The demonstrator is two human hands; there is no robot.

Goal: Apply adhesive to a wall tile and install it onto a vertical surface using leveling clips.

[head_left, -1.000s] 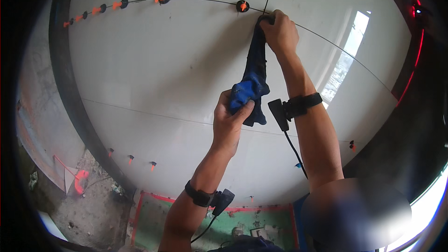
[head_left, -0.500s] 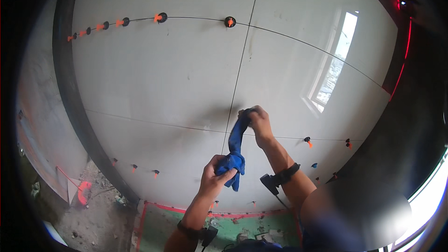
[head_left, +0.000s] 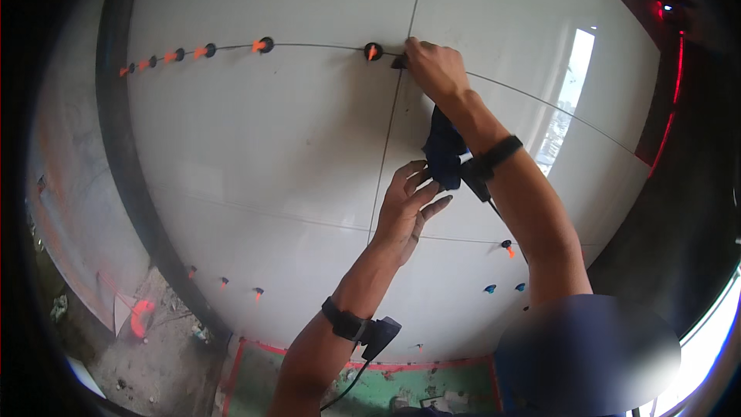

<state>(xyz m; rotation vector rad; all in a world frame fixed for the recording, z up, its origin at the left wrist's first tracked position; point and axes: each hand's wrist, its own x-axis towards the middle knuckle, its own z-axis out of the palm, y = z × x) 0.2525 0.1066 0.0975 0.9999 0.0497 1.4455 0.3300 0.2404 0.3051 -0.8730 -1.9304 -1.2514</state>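
Near the crossing of two dark tile joints, my right hand (head_left: 437,71) is closed, its fingertips against the pale glossy tile wall (head_left: 309,123). A blue cloth (head_left: 445,147) is bunched in it and hangs down beneath the wrist. A small dark piece shows by the fingers; I cannot tell if it is part of the cloth. My left hand (head_left: 405,205) is lower, fingers spread, beside the cloth's hanging end; whether they touch is unclear. Just left of my right hand sits a black and orange tile leveling clip (head_left: 373,52) on the joint.
Several more orange clips (head_left: 263,45) line the upper joint to the left. Others, such as a black and orange clip (head_left: 507,247), sit lower right. Green flooring (head_left: 378,386) edged in red tape lies below. A red laser line (head_left: 678,69) runs down the dark right wall.
My right hand has risen to the joint crossing, carrying the cloth up. My left hand has let go of the cloth's lower end, moved up and spread its fingers.
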